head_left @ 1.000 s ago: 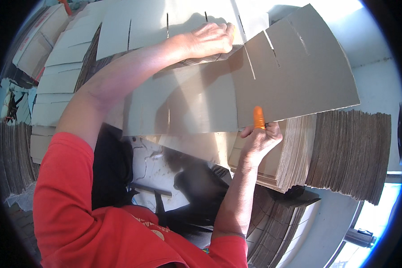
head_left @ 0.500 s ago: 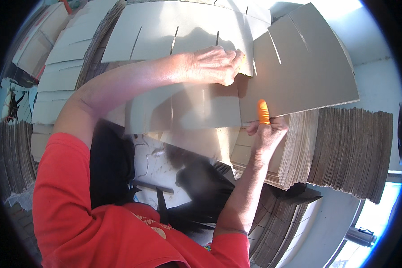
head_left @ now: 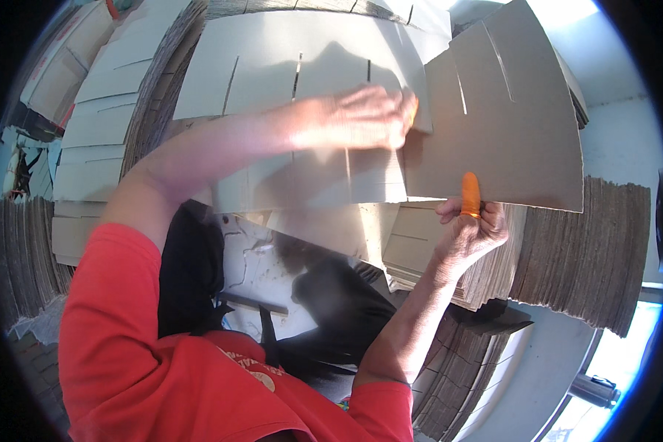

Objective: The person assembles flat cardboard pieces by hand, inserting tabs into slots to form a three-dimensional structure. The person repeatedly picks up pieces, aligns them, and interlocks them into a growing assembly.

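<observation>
My left hand [head_left: 368, 118], blurred by motion, closes on the lower right corner of a pale slotted cardboard sheet [head_left: 265, 74]. A bit of orange finger cover shows at its fingertips. Beneath my left forearm lies another pale slotted sheet [head_left: 317, 184]. On the right, my right hand [head_left: 475, 225] pinches the near edge of a grey-brown slotted cardboard sheet [head_left: 501, 140]. Its thumb, in an orange finger cover [head_left: 470, 195], lies on top of that sheet; the fingers are partly hidden underneath. The grey-brown sheet's left part meets the pale sheets.
Stacked slotted cardboard [head_left: 99, 140] fills the left side. A thick pile of cardboard on edge [head_left: 582, 254] stands at the right, with another stack [head_left: 457, 368] lower down. A white carton [head_left: 66, 62] is at the far left.
Both hands have shifted right, the right one also slightly nearer me. The grey-brown sheet has turned clockwise with it, and the upper pale sheet has slid a little right.
</observation>
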Motion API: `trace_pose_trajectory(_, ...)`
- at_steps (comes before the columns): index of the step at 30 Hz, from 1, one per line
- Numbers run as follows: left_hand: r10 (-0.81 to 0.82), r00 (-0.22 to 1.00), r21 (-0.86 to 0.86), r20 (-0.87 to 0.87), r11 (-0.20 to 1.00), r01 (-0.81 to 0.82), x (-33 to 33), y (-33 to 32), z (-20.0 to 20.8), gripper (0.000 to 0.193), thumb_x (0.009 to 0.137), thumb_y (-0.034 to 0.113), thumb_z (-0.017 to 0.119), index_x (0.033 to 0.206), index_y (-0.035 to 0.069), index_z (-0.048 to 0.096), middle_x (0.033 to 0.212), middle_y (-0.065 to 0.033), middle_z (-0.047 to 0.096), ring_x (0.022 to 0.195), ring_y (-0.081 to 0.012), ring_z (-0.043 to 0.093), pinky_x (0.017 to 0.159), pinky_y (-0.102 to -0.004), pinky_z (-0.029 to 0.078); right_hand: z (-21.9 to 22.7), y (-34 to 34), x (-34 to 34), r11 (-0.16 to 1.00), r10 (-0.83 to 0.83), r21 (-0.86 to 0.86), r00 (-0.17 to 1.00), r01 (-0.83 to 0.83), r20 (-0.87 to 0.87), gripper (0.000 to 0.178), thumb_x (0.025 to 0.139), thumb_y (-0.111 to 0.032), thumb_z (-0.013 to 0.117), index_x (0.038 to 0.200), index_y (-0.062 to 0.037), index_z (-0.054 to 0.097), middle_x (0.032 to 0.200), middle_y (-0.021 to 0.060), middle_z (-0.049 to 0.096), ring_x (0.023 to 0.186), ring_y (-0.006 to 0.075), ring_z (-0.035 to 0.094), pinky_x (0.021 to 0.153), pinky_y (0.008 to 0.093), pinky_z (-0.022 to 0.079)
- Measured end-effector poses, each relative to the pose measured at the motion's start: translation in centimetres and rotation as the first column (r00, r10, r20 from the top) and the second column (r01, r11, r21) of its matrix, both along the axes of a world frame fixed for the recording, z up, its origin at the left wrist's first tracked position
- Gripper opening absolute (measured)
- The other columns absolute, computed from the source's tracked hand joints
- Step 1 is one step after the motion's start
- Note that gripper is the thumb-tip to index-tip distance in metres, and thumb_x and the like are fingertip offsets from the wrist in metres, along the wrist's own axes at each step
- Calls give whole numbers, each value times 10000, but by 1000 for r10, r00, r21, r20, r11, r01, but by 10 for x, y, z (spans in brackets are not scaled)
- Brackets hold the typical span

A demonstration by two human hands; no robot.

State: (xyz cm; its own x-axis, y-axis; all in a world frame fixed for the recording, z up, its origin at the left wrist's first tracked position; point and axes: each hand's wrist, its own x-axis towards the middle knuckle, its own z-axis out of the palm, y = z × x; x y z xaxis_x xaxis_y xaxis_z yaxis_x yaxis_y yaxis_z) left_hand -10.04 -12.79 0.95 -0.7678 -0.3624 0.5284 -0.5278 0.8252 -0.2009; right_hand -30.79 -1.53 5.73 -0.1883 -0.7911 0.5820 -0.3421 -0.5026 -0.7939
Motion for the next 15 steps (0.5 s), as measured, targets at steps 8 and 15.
trace_pose_trajectory(8, -137, 991, -184, 1, 974, 135, -19, 81, -27, 245, 707, 165, 695, 826, -45, 656, 957, -226, 622, 770, -228, 640, 494, -277, 558, -22, -9, 6, 988, -141, 58, 987, 145, -75, 253, 724, 92, 368, 753, 0, 602, 467, 42, 557, 415, 69, 481, 443, 204, 396)
trace_pose_trajectory(15, 170, 900, 221, -402, 972, -84, 16, -1, 42, 701, 726, 517, 769, 1177, 14, 580, 1112, -105, 624, 999, -254, 581, 765, -395, 503, -18, 0, 20, 979, -125, 169, 989, 111, 77, 337, 748, 81, 342, 878, 19, 647, 453, 40, 538, 393, 76, 458, 427, 219, 395)
